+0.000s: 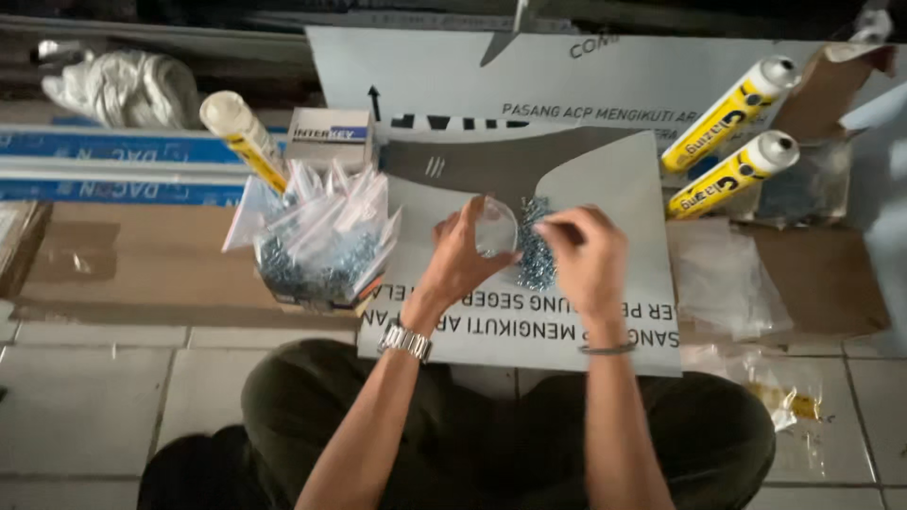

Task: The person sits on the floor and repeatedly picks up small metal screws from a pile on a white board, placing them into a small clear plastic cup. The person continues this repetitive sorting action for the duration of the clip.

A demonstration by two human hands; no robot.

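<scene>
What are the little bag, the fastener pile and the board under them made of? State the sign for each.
Small bag in the left hand: clear, glossy thin plastic, see-through. Pile of fasteners under the right hand: probably plated metal, silvery glints. Board: smooth, matte grey sheet; material unclear.

place: workshop floor | signs: tiled floor (85, 397), sealant tubes (732, 175), bagged screws (321, 246), metal panels (529, 274), cardboard (123, 264)
</scene>
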